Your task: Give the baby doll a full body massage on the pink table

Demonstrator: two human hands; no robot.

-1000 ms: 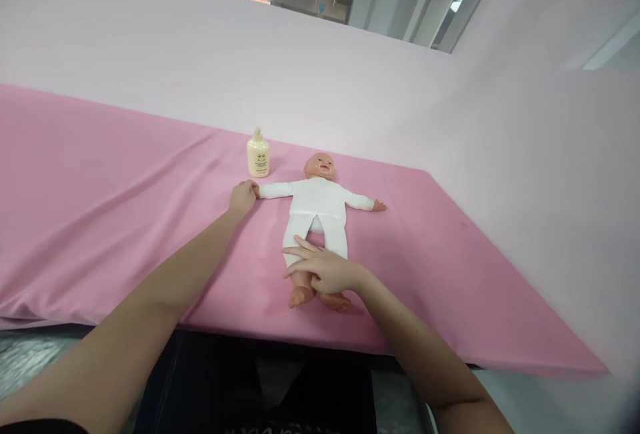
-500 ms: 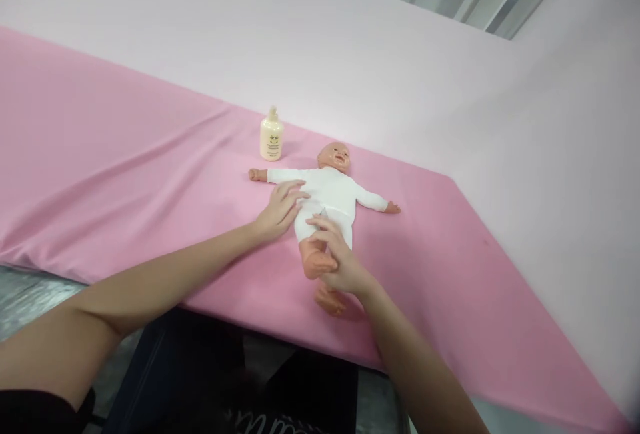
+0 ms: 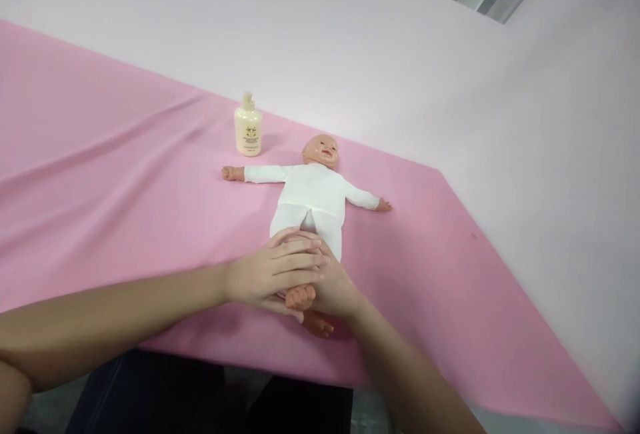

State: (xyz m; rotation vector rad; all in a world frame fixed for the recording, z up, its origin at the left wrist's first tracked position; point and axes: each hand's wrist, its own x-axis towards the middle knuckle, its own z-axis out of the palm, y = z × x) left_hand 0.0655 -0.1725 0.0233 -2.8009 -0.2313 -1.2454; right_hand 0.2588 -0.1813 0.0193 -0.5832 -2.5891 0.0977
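A baby doll in a white suit lies on its back on the pink cloth, arms spread, head toward the wall. My left hand wraps over the doll's lower legs, just above one bare foot. My right hand grips the same legs from the right side, partly hidden under my left. The second foot sticks out below both hands. A cream pump bottle stands upright behind the doll's outstretched arm.
A pale pink wall runs behind the table and along its right side. The cloth's front edge hangs over a dark gap beneath the table.
My left hand left the doll's outstretched hand, crossed its chest and came down onto its legs. My right hand stayed at the legs, which were bent up and are now lowered.
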